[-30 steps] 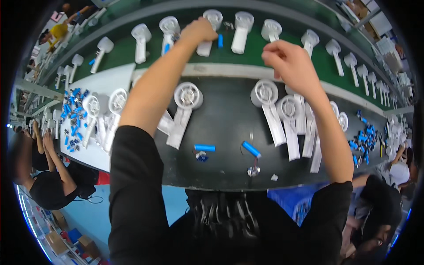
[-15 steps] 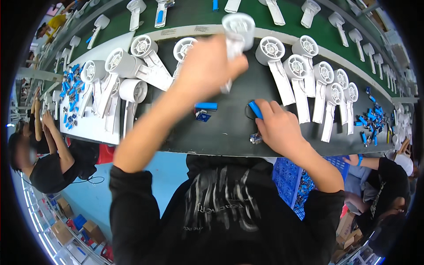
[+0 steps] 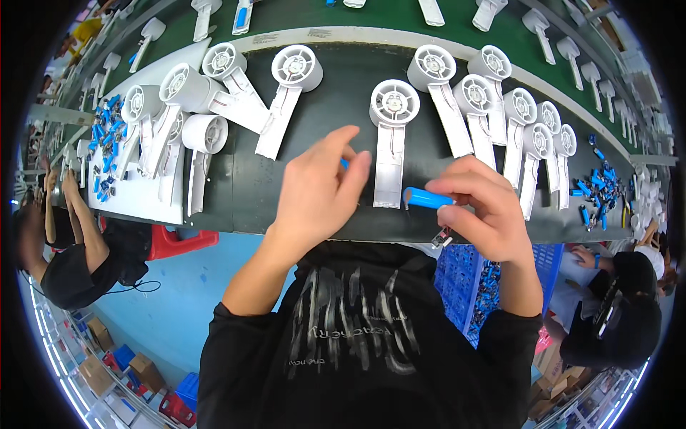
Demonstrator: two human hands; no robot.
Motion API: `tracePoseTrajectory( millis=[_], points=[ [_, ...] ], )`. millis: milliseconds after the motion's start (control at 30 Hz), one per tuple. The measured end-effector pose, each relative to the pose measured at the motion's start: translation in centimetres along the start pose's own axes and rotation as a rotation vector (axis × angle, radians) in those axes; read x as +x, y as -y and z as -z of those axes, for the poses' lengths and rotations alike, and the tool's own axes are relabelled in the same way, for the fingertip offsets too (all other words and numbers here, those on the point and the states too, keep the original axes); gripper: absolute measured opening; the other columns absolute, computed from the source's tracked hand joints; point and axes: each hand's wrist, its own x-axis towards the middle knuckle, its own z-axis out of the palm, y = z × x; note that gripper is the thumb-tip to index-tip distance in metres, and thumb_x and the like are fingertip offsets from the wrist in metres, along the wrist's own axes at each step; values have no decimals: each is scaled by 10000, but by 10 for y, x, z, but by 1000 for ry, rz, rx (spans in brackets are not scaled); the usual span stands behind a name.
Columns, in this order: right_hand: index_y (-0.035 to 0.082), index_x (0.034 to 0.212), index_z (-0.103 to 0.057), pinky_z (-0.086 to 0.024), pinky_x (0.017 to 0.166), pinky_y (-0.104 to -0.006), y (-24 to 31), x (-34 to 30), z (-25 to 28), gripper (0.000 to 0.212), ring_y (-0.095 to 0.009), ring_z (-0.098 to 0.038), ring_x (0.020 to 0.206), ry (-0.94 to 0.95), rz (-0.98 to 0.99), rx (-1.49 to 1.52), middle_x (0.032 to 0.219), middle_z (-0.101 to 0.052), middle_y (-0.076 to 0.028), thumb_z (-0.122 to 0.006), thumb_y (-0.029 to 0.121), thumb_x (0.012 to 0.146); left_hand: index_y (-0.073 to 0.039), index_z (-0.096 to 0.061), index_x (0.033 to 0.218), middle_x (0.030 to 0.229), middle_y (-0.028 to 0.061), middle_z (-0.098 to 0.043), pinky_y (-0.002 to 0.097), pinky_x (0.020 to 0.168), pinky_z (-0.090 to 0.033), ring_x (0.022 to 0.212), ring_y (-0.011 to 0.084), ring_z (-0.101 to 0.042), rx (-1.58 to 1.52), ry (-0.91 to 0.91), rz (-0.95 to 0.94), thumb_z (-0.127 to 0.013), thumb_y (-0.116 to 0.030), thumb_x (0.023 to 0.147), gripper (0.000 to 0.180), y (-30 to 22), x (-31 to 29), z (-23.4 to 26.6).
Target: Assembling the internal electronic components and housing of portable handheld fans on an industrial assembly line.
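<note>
While the right hand point(image 3: 479, 211) pinches a blue cylindrical cell point(image 3: 429, 198) just above the dark bench's point(image 3: 243, 193) near edge, the left hand point(image 3: 318, 189) curls loosely over a small blue piece, grip unclear. The white handheld fan body point(image 3: 391, 139) lying between them looks unfitted, so assembly seems barely begun, with rows of similar fans waiting alongside.

White fan point(image 3: 391, 136) down; blue cell point(image 3: 427, 198) newly in right hand point(image 3: 480, 211).

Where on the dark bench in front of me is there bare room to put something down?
Bare bench lies between the fan shell left of centre and the one by your right hand. Another strip runs along the near edge left of your left hand. Crowded: overlapping shells to the right, and the white tray far left.
</note>
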Motion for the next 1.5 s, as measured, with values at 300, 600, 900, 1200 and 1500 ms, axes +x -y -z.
tracePoseTrajectory(
  millis=[300, 600, 900, 1200, 1500],
  points=[
    [-82, 1036, -571, -411, 499, -212, -2, 27, -1, 240, -104, -528, 622, -45, -247, 414, 940, -529, -112, -588, 2, 812, -54, -624, 1041, 1136, 111, -536, 370, 830, -442, 997, 302, -496, 329, 79, -388, -727, -92, 699, 360, 52, -9, 15],
    [-53, 1066, -577, -385, 539, -172, -1, 51, -5, 295, -46, -495, 620, 132, -295, 186, 838, -607, -55, -632, -45, 776, -30, -581, 1145, 1078, 137, -569, 362, 764, -473, 893, 272, -551, 124, 13, -118, -775, -223, 699, 523, 28, -15, 45],
    [-46, 1146, -518, -447, 556, -213, -14, 70, -37, 282, -148, -590, 742, -89, -358, 781, 981, -619, -119, -527, 103, 907, 23, -536, 1147, 777, 73, -640, 227, 570, -464, 610, 94, -573, -928, 280, 367, -597, -152, 885, 321, 11, 3, 25],
    [-61, 1123, -517, -567, 601, -322, -26, 44, -46, 263, -209, -649, 766, -60, -390, 997, 975, -628, -153, -532, 12, 871, 40, -512, 1063, 915, 181, -630, 298, 674, -493, 744, 183, -610, -1244, 109, 154, -531, -57, 900, 191, 20, -12, 4],
    [-63, 1050, -548, -458, 422, -195, -26, 55, -41, 229, -95, -579, 540, -30, -453, 880, 794, -641, -97, -590, -13, 830, 38, -526, 946, 922, 232, -629, 374, 759, -504, 797, 253, -624, -1316, 240, -72, -470, -181, 950, 226, 39, -20, -6]
  ],
)
